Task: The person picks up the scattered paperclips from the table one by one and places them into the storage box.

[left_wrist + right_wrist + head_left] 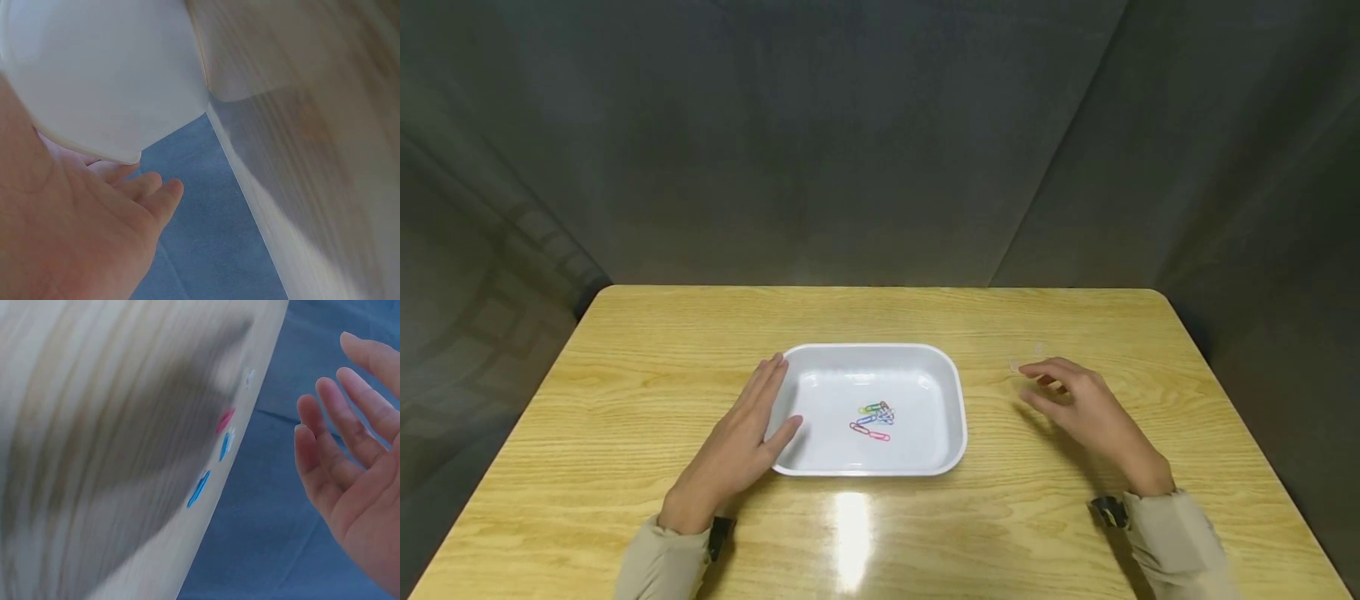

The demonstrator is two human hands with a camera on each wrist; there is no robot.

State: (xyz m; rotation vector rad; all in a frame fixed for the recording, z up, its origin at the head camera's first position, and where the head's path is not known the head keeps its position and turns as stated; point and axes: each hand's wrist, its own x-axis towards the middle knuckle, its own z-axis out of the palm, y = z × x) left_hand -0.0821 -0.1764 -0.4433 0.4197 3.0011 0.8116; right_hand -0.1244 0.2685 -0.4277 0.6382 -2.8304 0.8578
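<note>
A white rectangular tray (951,392) lies on the table, holding a small cluster of colored paper clips (868,421). My left hand (737,437) is against the tray's left side, its fingers extended along the rim and the thumb reaching over the edge. From the left wrist, the left hand (94,212) appears close beside the white tray wall (119,75). To the tray's right, my right hand (1078,408) hovers above the table with loosely bent fingers. Its palm (369,531) shows nothing held. Loose clips, including a blue one (198,489) and a pink one (225,420), lie on the table near it.
The wood-grain table (880,308) ends at a far edge with rounded corners. Dark fabric (850,150) hangs behind and at both sides. Faint small pieces (1015,365) lie just beyond the right fingertips.
</note>
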